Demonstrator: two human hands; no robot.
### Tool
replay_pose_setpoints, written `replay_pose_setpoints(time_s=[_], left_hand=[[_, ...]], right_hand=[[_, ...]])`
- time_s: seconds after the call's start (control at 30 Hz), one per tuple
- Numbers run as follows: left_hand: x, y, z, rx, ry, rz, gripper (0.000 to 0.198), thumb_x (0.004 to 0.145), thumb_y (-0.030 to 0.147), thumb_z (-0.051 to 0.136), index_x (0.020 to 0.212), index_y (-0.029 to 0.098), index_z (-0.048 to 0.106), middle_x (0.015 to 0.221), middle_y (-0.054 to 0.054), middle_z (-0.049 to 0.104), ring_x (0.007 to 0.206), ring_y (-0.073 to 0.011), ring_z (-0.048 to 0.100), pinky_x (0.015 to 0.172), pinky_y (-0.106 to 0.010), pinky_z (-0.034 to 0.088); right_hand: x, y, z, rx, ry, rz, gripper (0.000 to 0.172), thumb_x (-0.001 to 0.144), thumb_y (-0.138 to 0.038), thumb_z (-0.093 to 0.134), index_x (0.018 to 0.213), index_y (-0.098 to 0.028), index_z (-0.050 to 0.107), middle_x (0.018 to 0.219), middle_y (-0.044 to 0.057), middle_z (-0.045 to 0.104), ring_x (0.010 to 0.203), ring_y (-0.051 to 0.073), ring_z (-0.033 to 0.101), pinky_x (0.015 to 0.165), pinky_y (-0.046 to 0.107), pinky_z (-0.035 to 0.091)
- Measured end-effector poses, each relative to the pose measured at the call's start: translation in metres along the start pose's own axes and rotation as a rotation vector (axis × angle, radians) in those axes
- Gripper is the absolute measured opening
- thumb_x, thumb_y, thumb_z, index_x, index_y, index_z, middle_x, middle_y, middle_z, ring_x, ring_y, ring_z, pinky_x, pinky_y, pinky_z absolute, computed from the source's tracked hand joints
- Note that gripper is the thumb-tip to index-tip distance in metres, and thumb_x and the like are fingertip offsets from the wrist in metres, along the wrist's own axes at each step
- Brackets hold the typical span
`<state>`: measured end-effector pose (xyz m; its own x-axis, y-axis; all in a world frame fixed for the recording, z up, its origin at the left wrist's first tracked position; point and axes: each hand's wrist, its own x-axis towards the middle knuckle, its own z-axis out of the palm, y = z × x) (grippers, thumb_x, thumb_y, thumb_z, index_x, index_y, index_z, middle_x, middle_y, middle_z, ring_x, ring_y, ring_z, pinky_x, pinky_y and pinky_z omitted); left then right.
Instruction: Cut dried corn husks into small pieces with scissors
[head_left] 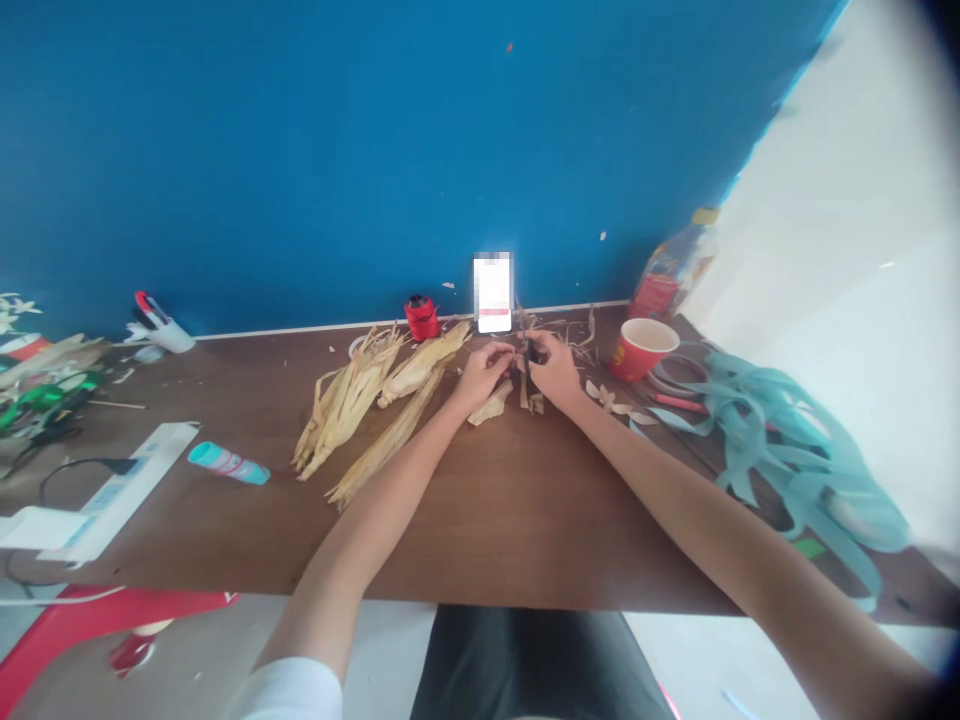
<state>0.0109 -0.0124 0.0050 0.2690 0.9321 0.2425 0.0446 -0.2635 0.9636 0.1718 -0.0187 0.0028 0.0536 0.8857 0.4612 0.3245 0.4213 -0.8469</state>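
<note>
Both my hands meet at the far middle of the brown table (487, 520). My left hand (484, 373) is closed in a pinch on a strip of dried corn husk (492, 405) that lies under it. My right hand (553, 366) is closed around a small dark object (531, 352) that I cannot make out, with thin husk strips hanging below it. The two hands almost touch. A pile of dried corn husks (375, 400) lies just left of my left hand.
A phone (493, 292) leans on the blue wall behind my hands, beside a red spool (422, 317). A red paper cup (642, 348), a bottle (671, 268) and teal paper cutouts (795, 460) are at right. A teal glue tube (229, 464) and a white power strip (112, 495) lie left.
</note>
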Motion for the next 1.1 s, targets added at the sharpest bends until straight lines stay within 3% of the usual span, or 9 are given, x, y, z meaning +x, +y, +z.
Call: replay_pose_setpoints(time_s=[0.17,0.37,0.53,0.77,1.1], left_hand=[[0.000,0.000,0.000,0.048,0.041,0.044,0.019,0.084,0.032,0.061,0.094,0.016,0.067,0.088,-0.005,0.067,0.070,-0.0118,0.059,0.068,-0.025,0.048],[0.001,0.004,0.000,-0.123,0.155,-0.075,0.011,0.082,0.027,0.059,0.083,0.017,0.059,0.075,0.000,0.060,0.063,-0.0096,0.055,0.056,-0.021,0.042],[0.000,0.008,-0.003,-0.199,0.238,-0.034,0.014,0.083,0.024,0.054,0.072,0.017,0.051,0.071,0.001,0.054,0.061,-0.0083,0.052,0.055,-0.020,0.041],[0.002,-0.001,-0.004,-0.210,0.271,-0.046,0.017,0.086,0.034,0.056,0.082,0.018,0.051,0.075,0.001,0.056,0.060,-0.0083,0.052,0.054,-0.021,0.040],[0.003,-0.003,-0.004,-0.201,0.256,-0.041,0.016,0.089,0.033,0.055,0.083,0.019,0.050,0.076,0.001,0.056,0.061,-0.0074,0.052,0.057,-0.020,0.042]], right_hand=[[-0.001,-0.001,0.000,-0.046,0.002,0.012,0.044,0.068,-0.026,0.065,0.111,-0.017,0.067,0.081,0.003,0.071,0.073,0.019,0.065,0.071,0.031,0.051],[-0.002,0.000,0.000,-0.187,-0.015,0.026,0.038,0.071,-0.024,0.062,0.108,-0.021,0.072,0.090,0.003,0.075,0.084,0.022,0.068,0.076,0.032,0.051],[-0.002,-0.002,0.000,-0.353,-0.062,0.036,0.034,0.069,-0.025,0.063,0.101,-0.025,0.076,0.088,0.001,0.076,0.084,0.023,0.068,0.074,0.031,0.050],[-0.005,-0.016,0.000,-0.500,-0.211,-0.001,0.038,0.071,-0.022,0.060,0.105,-0.029,0.076,0.081,0.001,0.075,0.080,0.023,0.068,0.070,0.030,0.049],[-0.005,-0.016,0.000,-0.539,-0.226,0.001,0.036,0.073,-0.023,0.058,0.103,-0.030,0.077,0.082,0.001,0.075,0.082,0.025,0.069,0.069,0.030,0.049]])
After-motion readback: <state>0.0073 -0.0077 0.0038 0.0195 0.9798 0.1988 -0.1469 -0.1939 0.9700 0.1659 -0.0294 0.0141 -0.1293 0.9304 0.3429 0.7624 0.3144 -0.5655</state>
